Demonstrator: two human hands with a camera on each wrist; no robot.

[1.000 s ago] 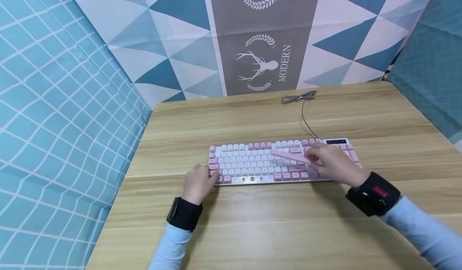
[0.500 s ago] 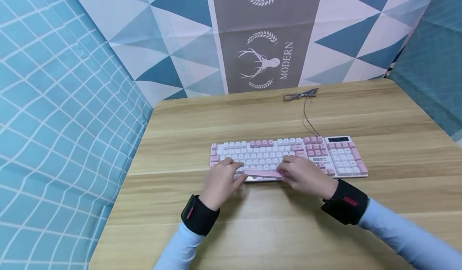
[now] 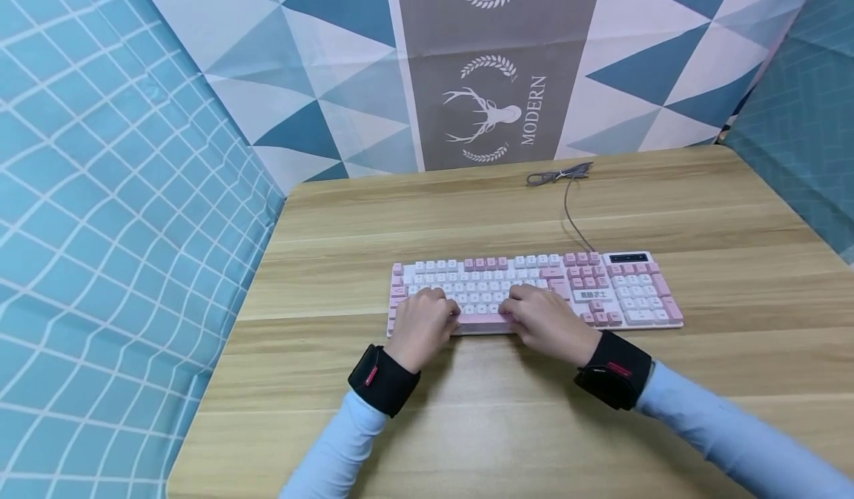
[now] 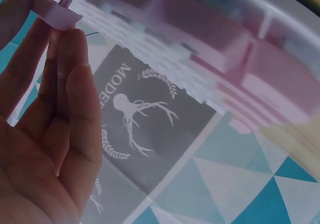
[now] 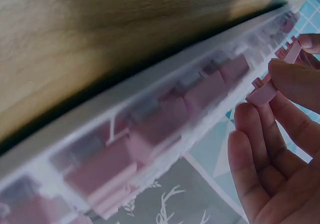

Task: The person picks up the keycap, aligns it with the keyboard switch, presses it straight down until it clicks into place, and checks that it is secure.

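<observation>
A pink and white keyboard (image 3: 637, 291) lies on the wooden table. Over the middle of its front row is a long pink spacebar keycap (image 3: 482, 325), held at both ends. My left hand (image 3: 423, 325) pinches the left end and my right hand (image 3: 548, 322) the right end. In the left wrist view, the keycap (image 4: 56, 14) shows short stems on its underside, between thumb and fingers. The right wrist view has the keycap (image 5: 265, 92) tilted close over the keyboard's edge, with stems showing too. In the head view the hands cover its ends.
A grey cable (image 3: 568, 202) runs from the back of the keyboard to a tied bundle (image 3: 559, 175) near the table's far edge. Patterned cloth (image 3: 494, 113) hangs behind the table, and blue gridded cloth (image 3: 133, 210) on the left.
My right hand has brought the spacebar keycap left and toward the keyboard's front row. My left hand has come right from the keyboard's left edge and taken hold of the other end.
</observation>
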